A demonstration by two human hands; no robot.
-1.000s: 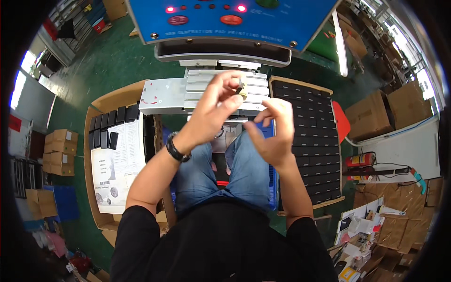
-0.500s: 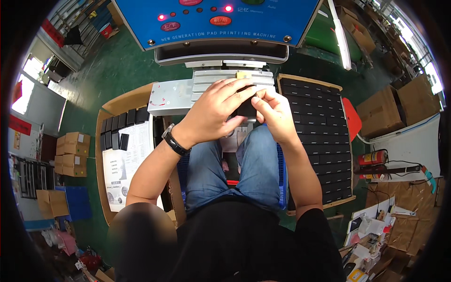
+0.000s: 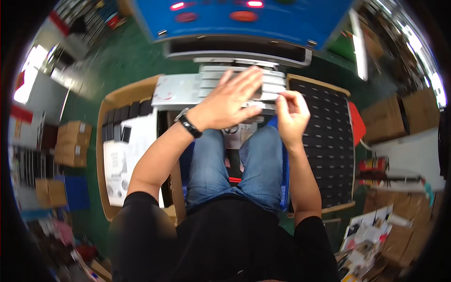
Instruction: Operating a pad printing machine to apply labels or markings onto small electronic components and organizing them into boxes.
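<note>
My left hand (image 3: 231, 101), a watch on its wrist, lies with fingers stretched out over the ridged metal bed (image 3: 272, 87) of the machine. Part of a dark piece (image 3: 258, 93) shows beside its fingers; the hand hides most of it. At the bed's right end, my right hand (image 3: 294, 114) is closed, thumb and fingertips together. Whatever those fingertips may hold cannot be made out. Both hands are slightly blurred.
The blue pad printing machine (image 3: 244, 23) stands ahead, with red lights lit. On my left, an open carton (image 3: 107, 188) holds black boxes (image 3: 123, 114) and printed paper (image 3: 115, 164). On my right, a tray (image 3: 353, 178) holds rows of black pieces (image 3: 326, 145).
My hands have come apart. The left now lies flatter across the bed, and the right has moved off the black piece to the right. The whole view has shifted slightly.
</note>
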